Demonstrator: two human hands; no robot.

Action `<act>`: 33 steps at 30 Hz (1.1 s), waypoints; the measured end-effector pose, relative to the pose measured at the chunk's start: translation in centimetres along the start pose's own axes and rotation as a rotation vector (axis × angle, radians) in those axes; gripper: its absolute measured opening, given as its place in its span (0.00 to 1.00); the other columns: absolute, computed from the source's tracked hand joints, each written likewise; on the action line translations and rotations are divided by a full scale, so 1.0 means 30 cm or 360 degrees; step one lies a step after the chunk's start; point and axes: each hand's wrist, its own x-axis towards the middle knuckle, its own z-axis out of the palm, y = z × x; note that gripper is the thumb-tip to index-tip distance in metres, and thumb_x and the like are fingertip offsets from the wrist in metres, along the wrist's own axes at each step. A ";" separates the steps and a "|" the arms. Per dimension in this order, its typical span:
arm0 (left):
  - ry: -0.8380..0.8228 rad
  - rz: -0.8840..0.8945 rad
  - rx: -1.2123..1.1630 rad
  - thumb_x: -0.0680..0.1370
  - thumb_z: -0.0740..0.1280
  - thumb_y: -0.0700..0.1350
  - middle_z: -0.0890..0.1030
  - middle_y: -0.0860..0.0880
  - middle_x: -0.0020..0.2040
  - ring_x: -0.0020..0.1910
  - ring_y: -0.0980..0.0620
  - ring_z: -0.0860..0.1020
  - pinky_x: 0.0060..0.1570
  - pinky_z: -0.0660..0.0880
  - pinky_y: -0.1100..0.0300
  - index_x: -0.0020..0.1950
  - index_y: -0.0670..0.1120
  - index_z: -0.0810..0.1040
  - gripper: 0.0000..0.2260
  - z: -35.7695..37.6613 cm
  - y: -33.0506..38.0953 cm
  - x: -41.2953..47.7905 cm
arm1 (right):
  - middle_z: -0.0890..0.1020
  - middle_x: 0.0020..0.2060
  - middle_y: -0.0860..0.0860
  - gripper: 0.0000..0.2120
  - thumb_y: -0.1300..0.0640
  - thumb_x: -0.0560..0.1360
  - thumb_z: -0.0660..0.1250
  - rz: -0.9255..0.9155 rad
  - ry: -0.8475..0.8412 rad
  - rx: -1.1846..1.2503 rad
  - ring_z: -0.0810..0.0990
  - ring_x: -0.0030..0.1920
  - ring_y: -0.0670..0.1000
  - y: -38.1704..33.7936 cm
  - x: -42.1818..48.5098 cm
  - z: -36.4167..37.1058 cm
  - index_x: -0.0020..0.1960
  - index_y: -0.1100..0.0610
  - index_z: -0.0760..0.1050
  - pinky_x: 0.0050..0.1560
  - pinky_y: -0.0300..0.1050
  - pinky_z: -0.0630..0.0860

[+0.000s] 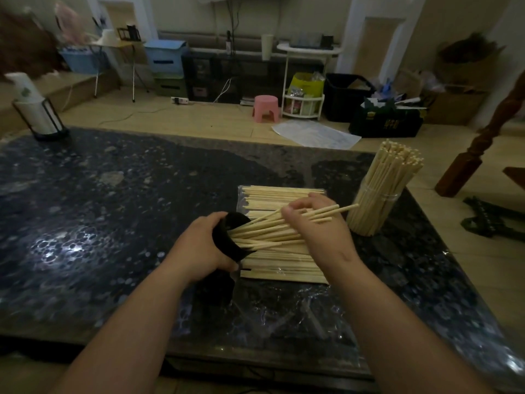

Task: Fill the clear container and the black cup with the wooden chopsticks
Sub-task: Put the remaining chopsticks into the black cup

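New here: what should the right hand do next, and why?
Probably the right hand should push its wooden chopsticks deeper into the tilted black cup the left hand grips: only their tips sit inside its mouth, and the clear container looks full.

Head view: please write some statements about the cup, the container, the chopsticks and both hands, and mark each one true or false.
1. The left hand grips the cup. True.
2. The cup stands upright. False: it is tilted, with its mouth toward the right.
3. The right hand holds a bunch of chopsticks whose ends reach into the cup. True.
4. The container is empty. False: it stands packed with chopsticks.
5. The pile of loose chopsticks lies left of the cup. False: it lies right of the cup, partly under the right hand.
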 end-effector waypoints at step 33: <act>0.0047 -0.0083 -0.0085 0.58 0.84 0.41 0.74 0.52 0.63 0.63 0.50 0.72 0.58 0.71 0.56 0.72 0.58 0.71 0.46 -0.007 -0.004 0.009 | 0.71 0.70 0.42 0.20 0.49 0.85 0.52 0.0295 0.0020 0.0250 0.66 0.66 0.38 -0.040 -0.029 0.022 0.75 0.49 0.68 0.65 0.37 0.60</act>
